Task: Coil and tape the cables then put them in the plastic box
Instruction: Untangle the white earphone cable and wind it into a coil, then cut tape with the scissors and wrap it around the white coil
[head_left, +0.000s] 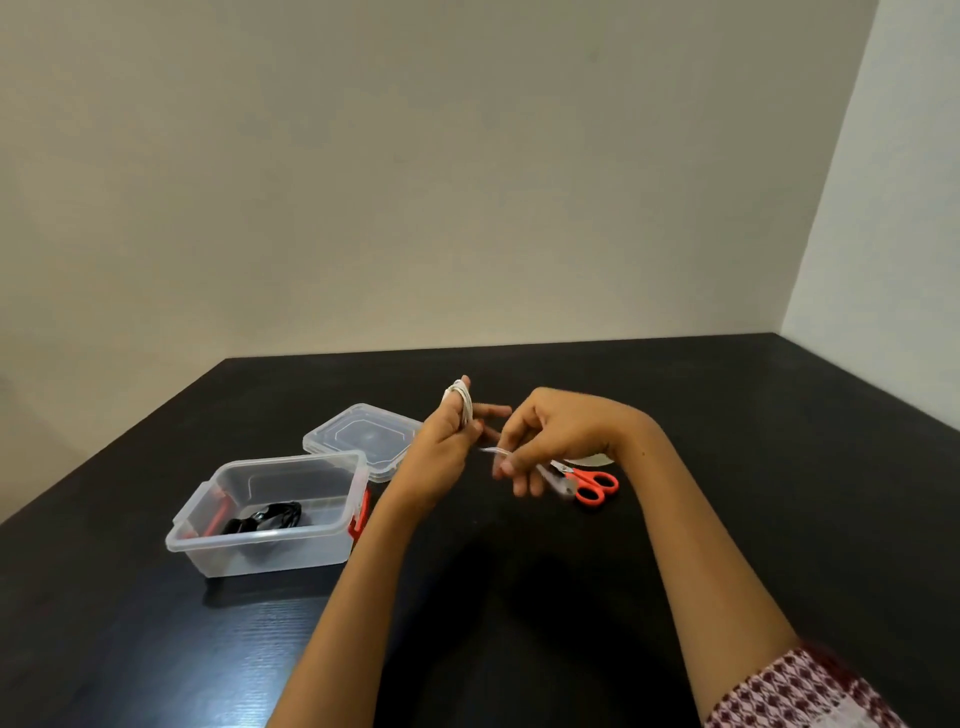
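Observation:
A white cable is wound in loops around the raised fingers of my left hand, above the black table. My right hand pinches the cable's loose end just right of the left hand; that end is blurred. The clear plastic box with red latches stands open at the left. A coiled black cable lies inside it.
The box's clear lid lies flat behind the box. Red-handled scissors lie under my right hand, with a roll of tape partly hidden behind the wrist. Walls bound the black table at the back and right.

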